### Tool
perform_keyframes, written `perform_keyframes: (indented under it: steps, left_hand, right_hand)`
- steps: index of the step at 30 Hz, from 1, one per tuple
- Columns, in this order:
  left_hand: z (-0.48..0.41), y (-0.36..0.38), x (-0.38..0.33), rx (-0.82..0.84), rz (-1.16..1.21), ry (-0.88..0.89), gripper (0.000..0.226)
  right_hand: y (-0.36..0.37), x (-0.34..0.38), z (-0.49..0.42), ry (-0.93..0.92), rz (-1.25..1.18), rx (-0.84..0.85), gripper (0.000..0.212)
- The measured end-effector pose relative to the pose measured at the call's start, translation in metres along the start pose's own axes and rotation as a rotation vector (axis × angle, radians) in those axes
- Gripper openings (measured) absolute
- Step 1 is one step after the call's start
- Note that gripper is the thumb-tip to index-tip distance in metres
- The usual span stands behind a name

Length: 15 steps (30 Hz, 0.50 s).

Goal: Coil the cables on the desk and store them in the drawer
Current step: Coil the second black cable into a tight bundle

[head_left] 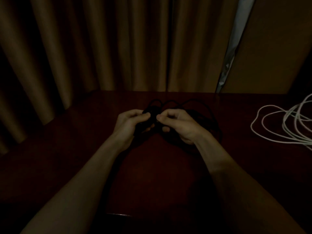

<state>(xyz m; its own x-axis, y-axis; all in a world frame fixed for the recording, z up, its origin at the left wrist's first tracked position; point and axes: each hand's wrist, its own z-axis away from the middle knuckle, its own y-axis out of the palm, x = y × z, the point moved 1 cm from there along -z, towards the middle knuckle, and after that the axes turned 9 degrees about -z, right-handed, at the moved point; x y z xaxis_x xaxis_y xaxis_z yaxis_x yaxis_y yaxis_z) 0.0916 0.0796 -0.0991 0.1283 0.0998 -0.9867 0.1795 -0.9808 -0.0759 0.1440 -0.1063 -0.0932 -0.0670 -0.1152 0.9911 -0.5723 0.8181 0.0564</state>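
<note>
While no writing can be read in the dim head view, the black cable (177, 105) at frame centre shows thin, dark loops fanning toward the top. Left hand (130, 124) and right hand (177, 124) both curl their fingers round it above the desk (84, 149). Far right, a white cable (287, 122) lies in loose loops.

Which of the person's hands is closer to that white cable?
Right. The white cable lies apart, off to the right hand's right; the left hand is farther left. Both grip the black cable.
</note>
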Motion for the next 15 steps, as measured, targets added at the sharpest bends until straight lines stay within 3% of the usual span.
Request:
perform_keyframes:
  steps: [4,7,10,13,15]
  left_hand:
    - [0.001,0.002,-0.004,0.091,0.172,-0.080,0.040]
    - [0.001,0.004,-0.003,0.103,0.217,-0.103,0.027]
    - [0.003,0.005,-0.005,0.172,0.269,-0.119,0.033]
    - [0.004,0.006,-0.006,0.157,0.207,-0.103,0.018]
    - [0.002,0.007,-0.003,0.071,0.029,-0.035,0.018]
  right_hand:
    - [0.002,-0.001,-0.001,-0.082,0.040,-0.047,0.025]
    - [0.005,-0.002,-0.002,-0.093,0.063,-0.121,0.030]
    - [0.010,-0.003,-0.002,-0.054,0.011,-0.041,0.026]
    - [0.014,-0.003,-0.001,-0.059,-0.040,-0.039,0.028]
    - [0.014,-0.005,-0.002,-0.090,-0.017,-0.100,0.038]
